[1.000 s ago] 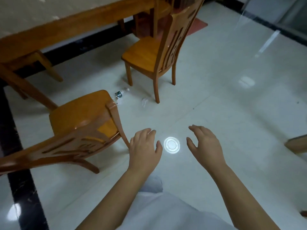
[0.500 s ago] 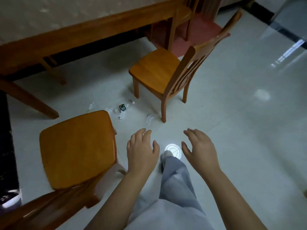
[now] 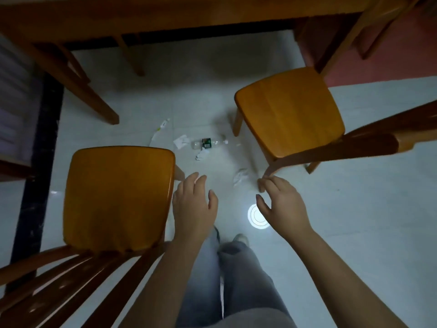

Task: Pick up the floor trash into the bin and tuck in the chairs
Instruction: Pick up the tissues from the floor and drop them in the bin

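Trash lies on the white floor between two wooden chairs: a clear plastic bottle [image 3: 209, 143] with a green label, white paper scraps [image 3: 181, 141] beside it, a crumpled scrap [image 3: 201, 155] just below, a wrapper [image 3: 159, 130] farther left and a crumpled tissue [image 3: 240, 177] near the right chair's leg. The left chair [image 3: 118, 197] stands close at my left, the right chair [image 3: 290, 114] ahead at my right. My left hand [image 3: 194, 207] and my right hand [image 3: 281, 204] hover empty above the floor, fingers relaxed. No bin is in view.
A wooden table [image 3: 189, 13] spans the top, its legs [image 3: 78, 84] slanting down at the left. A black floor strip [image 3: 40, 162] runs along the left. A red mat [image 3: 390, 55] lies at the top right. A round light reflection [image 3: 256, 215] shines between my hands.
The view has moved forward and tilted down, so the trash and both chairs are nearer. My hands stay open and spread, now closer to the trash. More scraps have come into view.
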